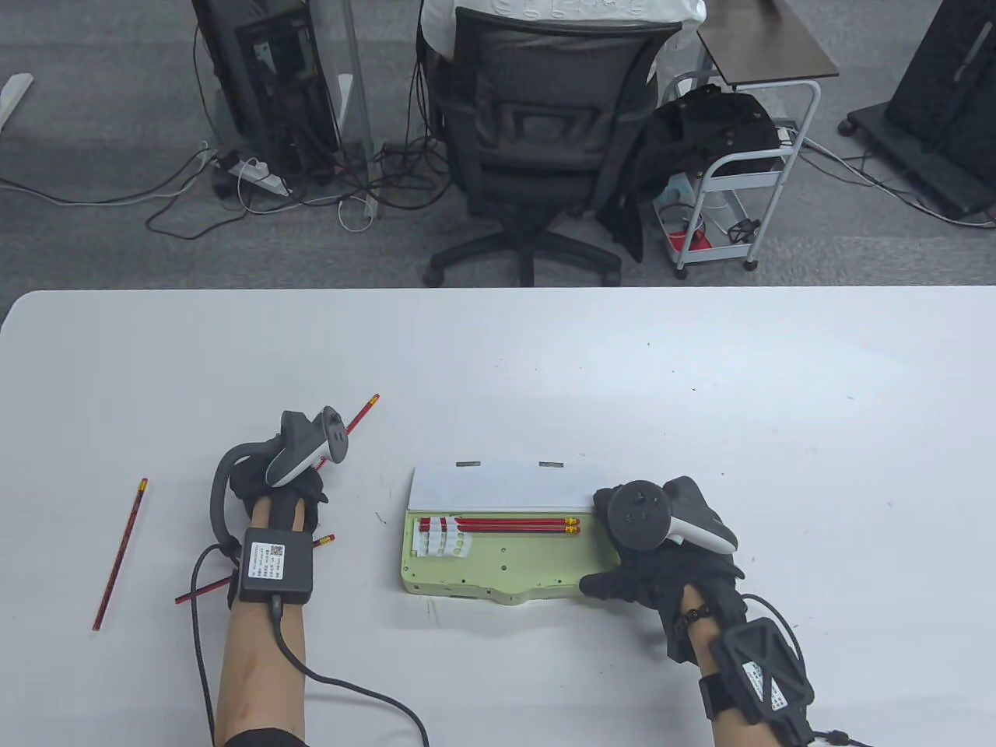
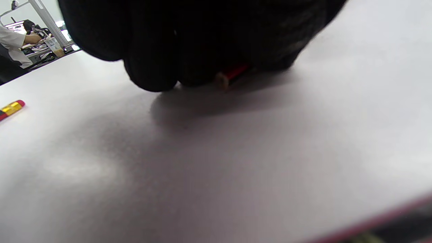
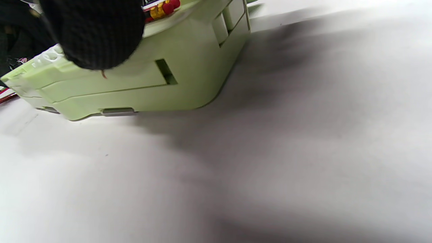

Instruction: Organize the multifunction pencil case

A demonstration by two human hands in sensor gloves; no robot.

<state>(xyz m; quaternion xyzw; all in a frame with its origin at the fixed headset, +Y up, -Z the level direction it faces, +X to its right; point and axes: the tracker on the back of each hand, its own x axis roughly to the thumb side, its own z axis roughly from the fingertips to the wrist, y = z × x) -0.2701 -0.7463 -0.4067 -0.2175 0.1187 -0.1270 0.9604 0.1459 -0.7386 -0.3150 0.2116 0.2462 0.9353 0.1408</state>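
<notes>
The light green pencil case point(image 1: 498, 572) lies open mid-table, its white lid point(image 1: 506, 486) folded back. Two red pencils point(image 1: 506, 525) lie side by side in its top slot. My right hand point(image 1: 622, 556) grips the case's right end, with the thumb point(image 3: 94, 37) on the front wall of the case point(image 3: 168, 87). My left hand point(image 1: 299, 482) is knuckles-down on the table to the left, fingers curled over a red pencil point(image 1: 362, 412). That pencil's wooden tip point(image 2: 226, 77) pokes out under the fingers point(image 2: 152, 60).
A second red pencil point(image 1: 323, 539) runs under my left forearm. A third pencil point(image 1: 120, 552) lies alone at the far left. An eraser end point(image 2: 11, 108) shows in the left wrist view. Beyond the table's far edge point(image 1: 498, 289) stands an office chair point(image 1: 537, 148).
</notes>
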